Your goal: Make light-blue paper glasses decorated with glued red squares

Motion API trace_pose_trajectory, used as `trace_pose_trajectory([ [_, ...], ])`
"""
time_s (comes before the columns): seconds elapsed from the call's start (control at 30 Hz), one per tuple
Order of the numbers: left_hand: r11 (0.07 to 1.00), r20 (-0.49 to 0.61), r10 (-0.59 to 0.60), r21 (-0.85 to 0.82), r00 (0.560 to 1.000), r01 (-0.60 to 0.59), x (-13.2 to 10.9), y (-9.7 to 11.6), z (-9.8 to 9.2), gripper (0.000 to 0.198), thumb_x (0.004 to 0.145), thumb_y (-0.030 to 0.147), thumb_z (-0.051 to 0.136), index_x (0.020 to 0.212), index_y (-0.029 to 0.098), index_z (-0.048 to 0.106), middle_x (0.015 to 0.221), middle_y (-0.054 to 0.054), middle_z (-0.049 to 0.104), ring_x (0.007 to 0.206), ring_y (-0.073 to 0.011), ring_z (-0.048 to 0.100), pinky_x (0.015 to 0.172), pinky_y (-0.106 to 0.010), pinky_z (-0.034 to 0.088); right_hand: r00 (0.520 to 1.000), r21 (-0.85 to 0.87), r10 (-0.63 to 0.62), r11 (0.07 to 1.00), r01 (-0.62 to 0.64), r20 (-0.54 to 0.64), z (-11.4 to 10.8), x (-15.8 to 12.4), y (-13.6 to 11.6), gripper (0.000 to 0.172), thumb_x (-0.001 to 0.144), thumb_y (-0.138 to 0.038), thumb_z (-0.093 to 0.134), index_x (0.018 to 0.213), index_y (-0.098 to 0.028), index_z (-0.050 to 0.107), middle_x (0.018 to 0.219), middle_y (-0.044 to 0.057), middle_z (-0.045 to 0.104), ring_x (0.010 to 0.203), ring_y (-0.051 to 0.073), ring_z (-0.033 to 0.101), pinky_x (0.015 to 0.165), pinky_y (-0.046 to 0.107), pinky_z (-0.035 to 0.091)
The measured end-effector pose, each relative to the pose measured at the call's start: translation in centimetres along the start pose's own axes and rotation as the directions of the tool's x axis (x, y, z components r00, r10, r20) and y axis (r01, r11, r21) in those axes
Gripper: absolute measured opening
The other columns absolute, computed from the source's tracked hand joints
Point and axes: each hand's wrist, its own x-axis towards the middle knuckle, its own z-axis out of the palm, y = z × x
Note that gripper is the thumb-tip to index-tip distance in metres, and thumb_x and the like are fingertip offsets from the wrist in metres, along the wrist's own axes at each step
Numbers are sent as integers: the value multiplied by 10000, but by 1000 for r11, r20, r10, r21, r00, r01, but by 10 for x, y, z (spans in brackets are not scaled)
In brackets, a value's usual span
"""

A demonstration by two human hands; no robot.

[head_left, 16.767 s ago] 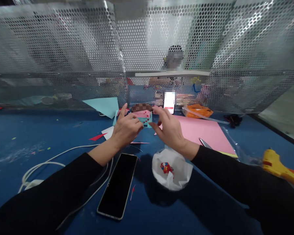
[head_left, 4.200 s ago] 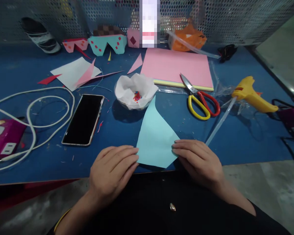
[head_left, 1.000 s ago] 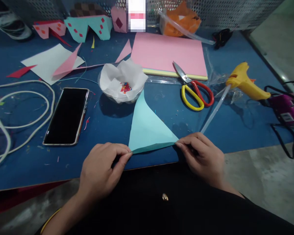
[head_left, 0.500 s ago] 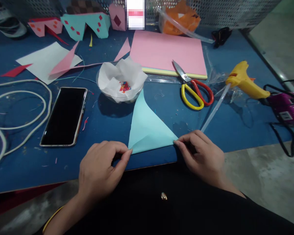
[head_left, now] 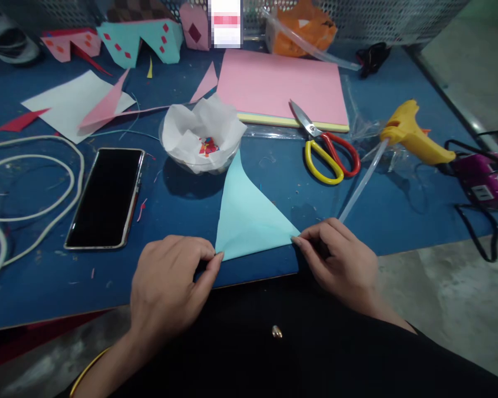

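A light blue sheet of paper (head_left: 249,215), triangular in outline, lies near the front edge of the blue table. Its long near edge runs between my two hands, and its far tip reaches the glass bowl. My left hand (head_left: 172,282) pinches the near left corner between thumb and forefinger. At the near right corner, my right hand (head_left: 340,262) pinches the paper the same way. The bowl (head_left: 201,132), lined with white paper, holds small red and orange paper bits. Scissors (head_left: 326,152) with one yellow and one red handle lie beyond my right hand.
A phone (head_left: 105,198) and a white cable (head_left: 79,177) lie on the left. Pink paper sheets (head_left: 282,88) are stacked behind the bowl. A yellow glue gun (head_left: 417,132) with a clear glue stick rests at right. Cut paper pieces (head_left: 143,44) stand along the back.
The view has shifted slightly, so everything sits a little further left. Both hands keep their pinch on the paper's corners, and the crease near its front edge looks flatter.
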Motion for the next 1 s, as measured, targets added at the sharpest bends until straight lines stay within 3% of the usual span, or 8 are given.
trace_pose_trajectory([
  [0.07, 997, -63, 55, 66, 996, -51, 2, 4, -1, 115, 937, 249, 568, 928, 201, 672, 929, -77, 752, 845, -264, 671, 689, -384, 437, 1000, 1, 5, 1000, -5, 1, 1, 0, 0, 202, 958, -335, 569, 824, -210, 656, 773, 3, 638, 592, 106, 578, 470, 240, 377],
  [0.13, 974, -89, 192, 141, 977, -178, 4, 10, -1, 249, 939, 150, 524, 1146, 189, 658, 1094, -96, 742, 948, -267, 659, 758, -383, 440, 1000, 6, 12, 1000, -12, 13, 1, 0, 0, 199, 959, -333, 562, 830, -213, 654, 781, 6, 643, 597, 110, 583, 472, 244, 378],
  [0.27, 879, 31, 434, 206, 900, -431, 13, 23, 1, 493, 927, 20, 414, 1351, 212, 576, 1246, -70, 702, 947, -211, 646, 782, -347, 425, 1000, 4, 25, 1000, -25, 13, 1, -1, 0, 201, 963, -334, 554, 831, -214, 647, 781, 8, 638, 617, 122, 591, 482, 257, 375],
  [0.6, 858, 103, 455, 215, 885, -466, 18, 27, 6, 520, 885, -5, 432, 1348, 172, 588, 1240, -117, 673, 955, -250, 615, 759, -369, 460, 998, -69, 23, 997, -28, -64, 0, 1, 1, 186, 943, -262, 541, 775, -204, 598, 763, 28, 605, 631, 154, 583, 494, 280, 418],
  [0.7, 859, 116, 457, 200, 882, -472, 19, 29, 4, 508, 864, 25, 458, 1327, 162, 616, 1222, -120, 685, 937, -260, 616, 737, -372, 472, 979, -73, -31, 997, 17, -203, -6, -3, 3, 110, 896, -141, 577, 810, -194, 623, 770, 42, 622, 621, 150, 601, 499, 278, 463],
  [0.77, 864, 133, 452, 179, 882, -470, 21, 30, 3, 502, 857, 62, 472, 1328, 158, 619, 1222, -125, 685, 947, -268, 617, 736, -378, 480, 925, -113, -120, 990, 84, -360, -10, -7, 4, 119, 854, -81, 627, 902, -187, 652, 803, 57, 659, 658, 157, 635, 535, 278, 508],
  [0.83, 869, 138, 447, 169, 884, -465, 21, 31, 3, 492, 860, 96, 484, 1328, 157, 621, 1221, -128, 685, 960, -272, 620, 747, -384, 486, 878, -162, -282, 958, 236, -386, -12, -10, 5, 236, 837, -63, 661, 1037, -187, 670, 891, 83, 722, 767, 184, 693, 636, 300, 570],
  [1.0, 873, 68, 446, 190, 893, -450, 20, 32, 6, 411, 883, 155, 533, 1272, 174, 662, 1188, -116, 706, 915, -255, 639, 735, -379, 479, 784, -18, -620, 785, 619, -45, 0, -6, 5, 290, 950, -178, 599, 1229, -191, 679, 1193, 78, 754, 1212, 227, 653, 1002, 398, 556],
])
